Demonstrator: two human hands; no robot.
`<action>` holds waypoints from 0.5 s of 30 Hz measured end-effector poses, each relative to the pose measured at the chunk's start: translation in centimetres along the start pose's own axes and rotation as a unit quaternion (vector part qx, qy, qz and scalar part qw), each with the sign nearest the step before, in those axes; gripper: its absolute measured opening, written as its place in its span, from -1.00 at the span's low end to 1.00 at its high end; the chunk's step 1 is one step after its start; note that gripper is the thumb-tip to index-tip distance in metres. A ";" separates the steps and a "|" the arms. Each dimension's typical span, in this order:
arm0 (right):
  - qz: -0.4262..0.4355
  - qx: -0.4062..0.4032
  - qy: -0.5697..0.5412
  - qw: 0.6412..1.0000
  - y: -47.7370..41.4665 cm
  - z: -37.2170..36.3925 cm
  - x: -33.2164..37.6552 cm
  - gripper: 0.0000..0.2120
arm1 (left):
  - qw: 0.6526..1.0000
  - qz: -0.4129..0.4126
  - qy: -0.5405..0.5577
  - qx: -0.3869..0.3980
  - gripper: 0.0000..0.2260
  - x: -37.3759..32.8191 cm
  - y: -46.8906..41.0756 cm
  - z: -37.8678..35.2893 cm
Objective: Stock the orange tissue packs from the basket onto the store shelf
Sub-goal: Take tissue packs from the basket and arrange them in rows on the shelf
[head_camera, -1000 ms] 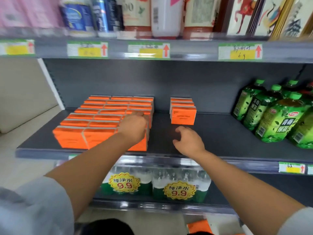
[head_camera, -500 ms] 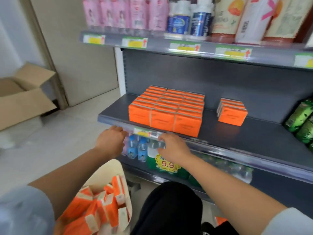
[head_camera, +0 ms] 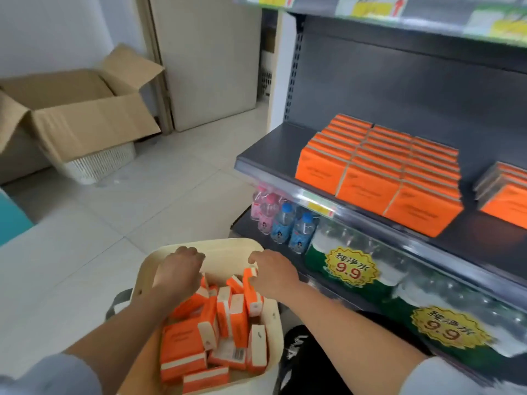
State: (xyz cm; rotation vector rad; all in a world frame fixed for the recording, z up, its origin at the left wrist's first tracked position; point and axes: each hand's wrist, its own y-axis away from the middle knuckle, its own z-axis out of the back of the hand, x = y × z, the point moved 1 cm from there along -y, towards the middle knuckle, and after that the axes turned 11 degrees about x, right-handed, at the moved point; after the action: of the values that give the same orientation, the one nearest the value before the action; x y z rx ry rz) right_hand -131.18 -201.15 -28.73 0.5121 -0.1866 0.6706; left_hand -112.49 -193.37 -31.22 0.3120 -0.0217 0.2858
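A cream basket [head_camera: 196, 244] stands on the floor at the bottom centre, full of jumbled orange tissue packs [head_camera: 231, 323]. Both my hands are down inside its far end. My left hand [head_camera: 178, 269] curls down over the packs; its fingertips are hidden, so a grip cannot be told. My right hand [head_camera: 275, 273] grips an upright orange pack [head_camera: 252, 295] at the basket's right side. On the dark grey store shelf [head_camera: 273, 158] to the right sits a neat block of orange packs [head_camera: 379, 178], with a smaller stack [head_camera: 504, 195] further right.
Small water bottles [head_camera: 285, 223] and wrapped water packs with 9.9 stickers [head_camera: 353, 270] fill the lower shelf. An open cardboard box [head_camera: 77, 109] sits on a white lattice bin [head_camera: 99, 163] at the left wall. Pale tiled floor lies between. My dark-trousered knee [head_camera: 299, 352] is beside the basket.
Both hands left the shelf, dropped past its front edge and went down into the basket. My view swung left and down from the shelf to the basket.
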 end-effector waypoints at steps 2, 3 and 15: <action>0.003 0.017 0.008 1.000 -1.5 -1.4 0.5 -0.64 | 1.000 0.010 0.016 0.021 -0.69 0.9 -0.5 -2.0; 0.004 0.025 0.016 1.000 -2.2 -2.2 0.7 -0.66 | 0.999 0.014 0.027 0.032 -0.69 1.2 -0.7 -3.0; 0.035 0.162 0.115 0.979 -7.2 -9.7 -0.2 -0.64 | 0.978 0.037 0.128 0.162 -0.67 0.1 -3.0 -14.2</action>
State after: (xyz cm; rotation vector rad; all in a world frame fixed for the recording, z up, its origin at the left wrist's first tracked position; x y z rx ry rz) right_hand -126.74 -201.16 -39.99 0.7369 0.1262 0.8291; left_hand -111.88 -191.74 -45.64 0.5968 0.2704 0.4019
